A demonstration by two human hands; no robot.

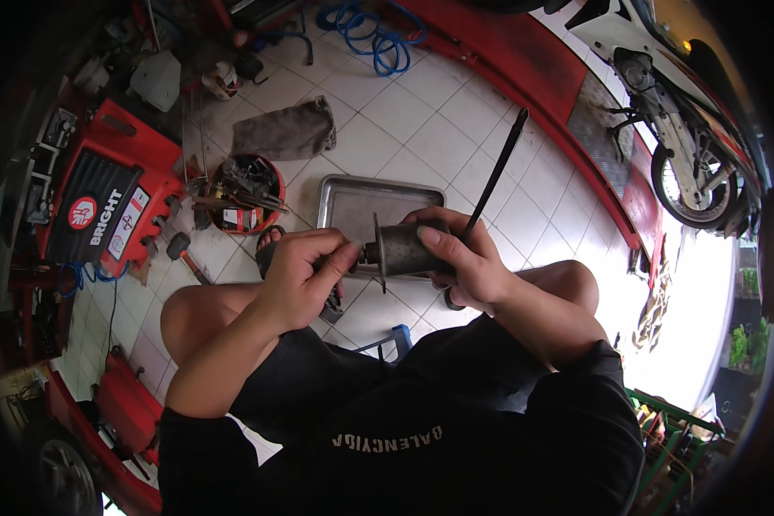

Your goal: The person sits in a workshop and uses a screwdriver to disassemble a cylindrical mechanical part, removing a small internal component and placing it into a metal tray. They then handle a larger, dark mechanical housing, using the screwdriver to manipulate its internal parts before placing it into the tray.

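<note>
Fingers (427, 216) of the right hand (475, 268) are clamped around a grey metal cylinder (404, 250), thumb laid along its near side, the others wrapped over the far side and beneath. Cylinder is held roughly level, its wide flange (381, 254) turned toward the left fingers. At the flange's outer face, a small dark part (369, 252) is pinched between thumb and forefinger of the left hand (297, 273), remaining left fingers curled; exact shape of the part is hidden by the grip. From behind the right fingers a long black rod (500, 168) is seen slanting up and away to the right; whether it is gripped by them cannot be told. Just beyond and partly below both sets of fingers, a shallow metal tray (383, 179) is set on the white tiled floor (404, 114). Ahead-left of the left fingers, a red-rimmed bowl (281, 179) is filled with mixed tools, and a grey cloth (279, 134) is spread beyond it. Left of the left fingers, a hammer (181, 248) is laid on the tiles; farther left, a red machine (112, 193) is seen. Well ahead of the fingers, a blue hose (385, 41) is coiled; a red platform (525, 56) is placed far right of it. Well right of the right fingers, a motorcycle (688, 112) is parked.
</note>
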